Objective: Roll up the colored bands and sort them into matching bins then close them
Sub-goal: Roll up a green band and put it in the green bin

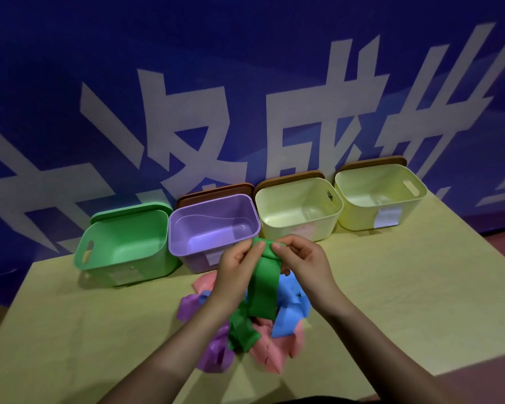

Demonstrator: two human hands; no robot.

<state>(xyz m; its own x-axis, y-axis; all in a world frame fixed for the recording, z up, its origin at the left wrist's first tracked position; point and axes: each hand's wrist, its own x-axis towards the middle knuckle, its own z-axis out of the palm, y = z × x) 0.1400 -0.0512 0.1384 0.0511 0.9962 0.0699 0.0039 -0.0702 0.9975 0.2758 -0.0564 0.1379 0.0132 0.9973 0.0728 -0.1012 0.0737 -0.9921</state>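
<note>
A person's left hand (235, 268) and right hand (302, 262) pinch a green band (263, 290) above 4 open bins (123, 255).

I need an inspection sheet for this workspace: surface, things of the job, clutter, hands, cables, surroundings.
Surface: yellowish table, bins along its far edge.
Job's things: green bin, purple bin and two pale yellow bins, all open and with no bands inside; lids stand behind them. Pile of bands, pink, blue, purple and green, lies in front.
Clutter: nothing seen.
Hands: left hand and right hand both pinch the top end of the green band, which hangs down to the pile.
Cables: nothing seen.
Surroundings: blue wall with large white characters.
</note>
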